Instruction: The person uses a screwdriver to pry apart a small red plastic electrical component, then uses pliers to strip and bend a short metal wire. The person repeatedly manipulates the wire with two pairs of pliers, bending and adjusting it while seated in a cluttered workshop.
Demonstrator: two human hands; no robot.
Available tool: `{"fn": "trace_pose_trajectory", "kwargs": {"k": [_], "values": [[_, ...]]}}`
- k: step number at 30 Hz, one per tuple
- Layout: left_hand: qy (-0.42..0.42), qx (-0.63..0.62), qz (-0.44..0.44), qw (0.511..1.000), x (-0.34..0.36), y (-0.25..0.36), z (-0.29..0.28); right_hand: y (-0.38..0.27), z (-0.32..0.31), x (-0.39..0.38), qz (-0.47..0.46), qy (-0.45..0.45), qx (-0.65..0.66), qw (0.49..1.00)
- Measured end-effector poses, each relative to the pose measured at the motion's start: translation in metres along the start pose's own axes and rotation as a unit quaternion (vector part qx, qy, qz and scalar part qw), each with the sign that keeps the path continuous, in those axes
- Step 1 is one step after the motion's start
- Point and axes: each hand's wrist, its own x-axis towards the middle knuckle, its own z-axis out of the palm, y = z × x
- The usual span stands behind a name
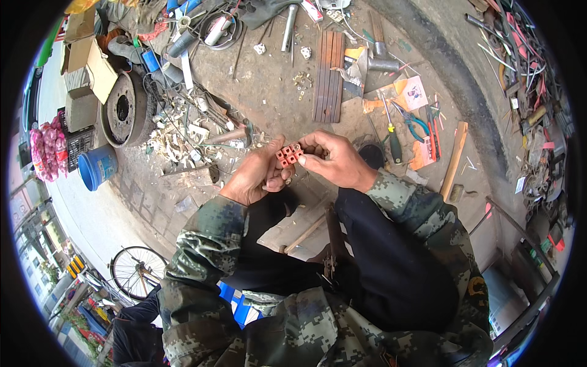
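Between my two hands is a small red block (288, 154) with several square openings, held up above my knees. My left hand (257, 171) grips its left side, fingers curled underneath. My right hand (336, 160) pinches its right side with thumb and index finger. A green-and-yellow screwdriver (394, 137), blue-handled pliers (416, 125) and red-handled tools (434, 137) lie on the ground to the right of my hands. A grooved wooden block (328, 76) lies beyond them.
A wheel rim (125, 105), a blue bucket (96, 170) and scattered scrap (183, 131) lie to the left. A hammer (379, 64) rests at the back, a wooden stick (454, 160) at the right. Tangled scrap (526, 92) lines the far right; a bicycle wheel (137, 272) stands lower left.
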Motion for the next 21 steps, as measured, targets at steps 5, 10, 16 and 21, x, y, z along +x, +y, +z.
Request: {"fn": "trace_pose_trajectory", "kwargs": {"k": [5,10,16,21], "values": [[0.032,0.010,0.024,0.999,0.003,-0.001,-0.005,0.008,0.001,0.001,0.053,0.014,0.028,0.998],[0.102,0.098,0.135,0.981,0.005,-0.006,-0.006,0.019,-0.003,0.005,0.062,0.029,0.009,0.998],[0.145,0.299,0.300,0.894,0.023,-0.018,-0.010,0.045,-0.004,0.014,0.066,0.075,-0.011,0.995],[0.162,0.349,0.333,0.861,0.041,-0.024,-0.017,0.054,-0.009,0.017,0.075,0.075,-0.015,0.994]]}}
